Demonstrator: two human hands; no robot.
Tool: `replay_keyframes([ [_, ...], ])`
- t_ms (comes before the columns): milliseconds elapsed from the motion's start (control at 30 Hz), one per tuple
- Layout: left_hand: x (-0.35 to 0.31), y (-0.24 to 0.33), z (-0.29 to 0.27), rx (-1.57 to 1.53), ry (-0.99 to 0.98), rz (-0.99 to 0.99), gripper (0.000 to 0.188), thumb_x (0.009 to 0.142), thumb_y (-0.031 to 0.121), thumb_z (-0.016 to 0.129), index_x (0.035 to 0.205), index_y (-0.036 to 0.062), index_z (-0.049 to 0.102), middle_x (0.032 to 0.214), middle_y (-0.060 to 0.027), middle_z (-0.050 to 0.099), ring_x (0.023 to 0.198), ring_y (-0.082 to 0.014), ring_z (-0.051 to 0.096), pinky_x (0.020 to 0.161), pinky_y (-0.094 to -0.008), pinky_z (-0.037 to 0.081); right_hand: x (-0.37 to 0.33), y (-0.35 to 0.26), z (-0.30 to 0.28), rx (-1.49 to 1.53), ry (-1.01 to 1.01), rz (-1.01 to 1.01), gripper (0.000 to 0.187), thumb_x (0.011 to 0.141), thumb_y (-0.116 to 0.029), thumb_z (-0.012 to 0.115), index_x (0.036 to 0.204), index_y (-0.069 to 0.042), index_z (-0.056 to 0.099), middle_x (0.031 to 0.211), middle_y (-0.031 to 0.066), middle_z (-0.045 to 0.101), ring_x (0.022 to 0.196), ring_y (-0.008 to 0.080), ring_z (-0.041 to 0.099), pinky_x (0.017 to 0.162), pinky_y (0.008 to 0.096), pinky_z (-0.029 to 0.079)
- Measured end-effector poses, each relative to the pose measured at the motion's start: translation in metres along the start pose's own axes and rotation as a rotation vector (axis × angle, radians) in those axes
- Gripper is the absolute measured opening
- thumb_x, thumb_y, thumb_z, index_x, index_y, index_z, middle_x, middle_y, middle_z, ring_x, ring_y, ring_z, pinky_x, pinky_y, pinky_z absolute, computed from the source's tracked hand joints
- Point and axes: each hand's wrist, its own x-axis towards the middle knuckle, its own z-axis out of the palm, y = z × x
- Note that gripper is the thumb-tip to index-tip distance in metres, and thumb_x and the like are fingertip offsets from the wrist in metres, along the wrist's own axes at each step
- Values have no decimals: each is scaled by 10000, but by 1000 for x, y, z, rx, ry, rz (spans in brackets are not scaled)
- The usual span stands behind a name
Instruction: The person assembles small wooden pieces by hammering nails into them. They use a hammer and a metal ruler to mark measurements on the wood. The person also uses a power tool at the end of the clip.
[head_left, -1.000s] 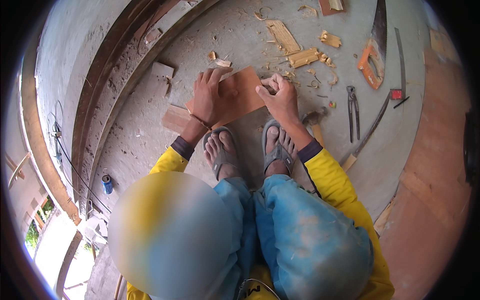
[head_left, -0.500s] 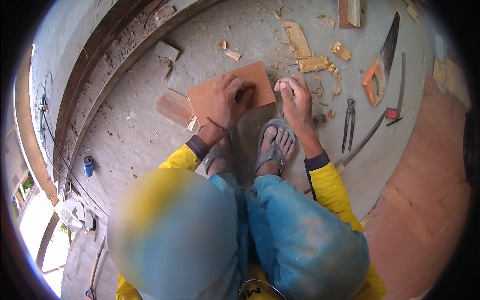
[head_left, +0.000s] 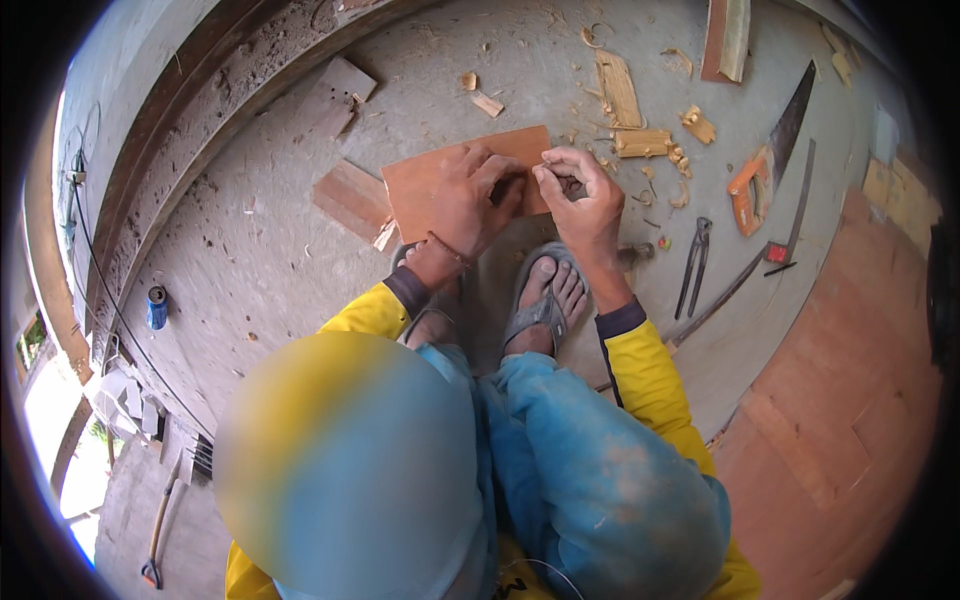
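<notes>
A flat reddish-brown wooden board (head_left: 420, 192) lies in front of my feet. My left hand (head_left: 472, 195) rests on top of it, thumb and forefinger curled toward each other in a ring. What those fingertips hold, if anything, is hidden. At the board's right end my right hand (head_left: 585, 195) is closed in a pinch, its fingertips over the edge. Anything in that pinch is too small to name. A shorter wood offcut (head_left: 350, 203) sits at the board's left, partly beneath it.
On the right lie an orange-handled handsaw (head_left: 752, 190), black pincers (head_left: 693, 265) and a long dark bar (head_left: 730, 290). Wood shavings (head_left: 645, 143) are scattered beyond the board. A blue can (head_left: 157, 308) stands left, near a cable (head_left: 130, 325). A large brown sheet (head_left: 830, 370) covers the far right.
My right hand has moved left, from just off the board to its right edge. The left hand stays on the board. The whole view has shifted slightly.
</notes>
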Motion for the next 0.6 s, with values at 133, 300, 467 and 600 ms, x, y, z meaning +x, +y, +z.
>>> replay_keyframes([
  [133, -3, 8, 4, 53, 13, -24, 240, 755, 74, 751, 981, 134, 697, 950, -62, 628, 918, -299, 588, 774, -428, 461, -1, 2, 2, -57, -6, -58, 94, 881, -64, 741, 961, -33, 703, 853, 60, 738, 733, 150, 704, 689, 291, 546],
  [300, -4, 14, 6, 69, 28, -89, 219, 751, 75, 759, 959, 128, 717, 938, -64, 670, 897, -300, 622, 785, -423, 477, -3, 2, -4, -178, -37, -153, 77, 866, -61, 744, 934, -47, 711, 891, 53, 685, 728, 168, 642, 653, 302, 512],
  [467, -4, 12, 5, 31, 30, -73, 225, 748, 78, 758, 962, 132, 713, 940, -67, 652, 906, -299, 611, 788, -424, 467, -4, 7, -2, -164, -31, -118, 68, 867, -66, 743, 925, -47, 712, 917, 57, 650, 753, 171, 623, 659, 302, 503],
  [600, -2, 7, 3, 1, 20, -44, 210, 763, 94, 748, 962, 143, 705, 927, -56, 622, 911, -287, 592, 773, -425, 443, -2, 4, 0, -160, -30, -116, 67, 870, -67, 741, 926, -45, 712, 920, 57, 643, 749, 170, 618, 660, 303, 505],
])
